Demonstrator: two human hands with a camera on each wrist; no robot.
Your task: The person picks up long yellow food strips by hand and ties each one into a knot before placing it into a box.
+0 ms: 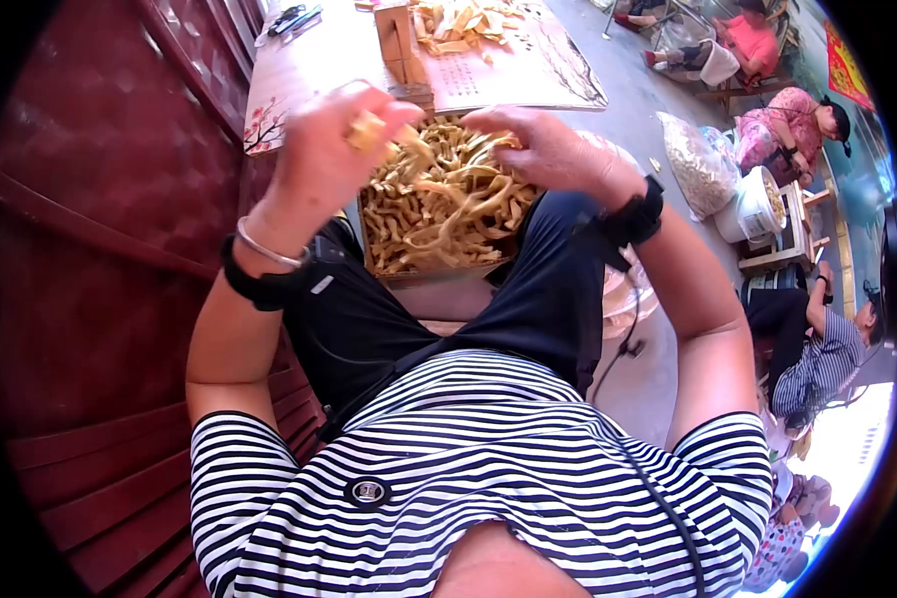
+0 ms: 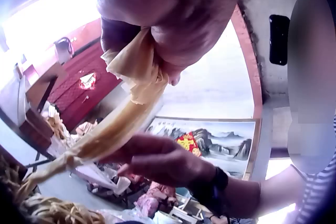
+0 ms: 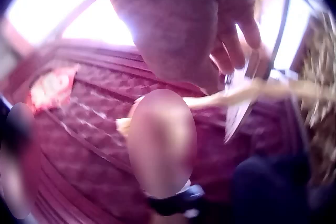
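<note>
In the head view my left hand is raised over the left side of a box full of twisted yellowish strips. It pinches a folded yellow piece, which in the left wrist view hangs from the left hand as a long pale strip reaching down to the pile. My right hand is over the box's right far edge, its fingers loosely bent. The right wrist view has the right hand with fingers apart, near the strip; whether they touch is unclear.
Beyond the box a table bears a wooden block and flat yellow pieces. Dark red metal panels stand at left. At right are a full plastic bag, a white bucket and several seated people.
</note>
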